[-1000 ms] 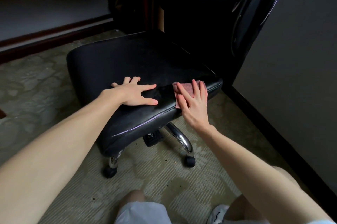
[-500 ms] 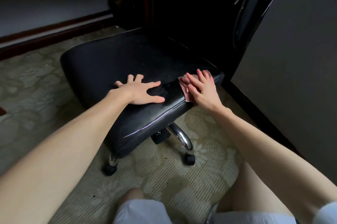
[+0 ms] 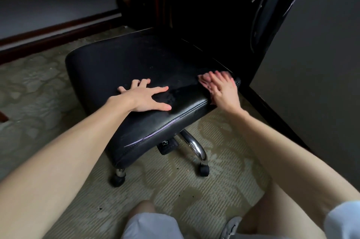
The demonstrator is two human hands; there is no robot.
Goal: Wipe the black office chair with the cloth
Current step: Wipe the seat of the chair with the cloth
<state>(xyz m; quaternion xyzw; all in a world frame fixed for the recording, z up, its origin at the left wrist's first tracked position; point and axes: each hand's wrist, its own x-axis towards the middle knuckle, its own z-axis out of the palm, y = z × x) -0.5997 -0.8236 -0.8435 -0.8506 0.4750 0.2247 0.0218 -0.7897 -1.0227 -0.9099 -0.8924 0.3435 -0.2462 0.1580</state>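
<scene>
The black office chair [image 3: 148, 67] stands on a patterned carpet [image 3: 185, 186], seat facing up. The seat is a wide padded cushion in glossy black material with a stitched seam along its near edge; fine specks and scuffs mark the top surface. Below the seat, a chrome base leg [image 3: 192, 144] runs to a black caster [image 3: 204, 170]; a second caster [image 3: 117, 180] shows below the seat's near-left corner. The backrest [image 3: 272, 5] rises from the seat's far-right side, next to a dark wall panel [image 3: 311, 63].

The cloth [image 3: 203, 81], pinkish, lies on the seat's right end near the near edge, mostly covered by the right hand [image 3: 224, 90]. That hand is motion-blurred; it lies flat, fingers extended and pressing the cloth against the seat rather than gripping it.

The left hand [image 3: 145, 97] rests palm-down on the seat, left of the cloth and apart from it. Its fingers are spread wide and hold nothing. Both forearms extend from the near side toward the seat.
</scene>
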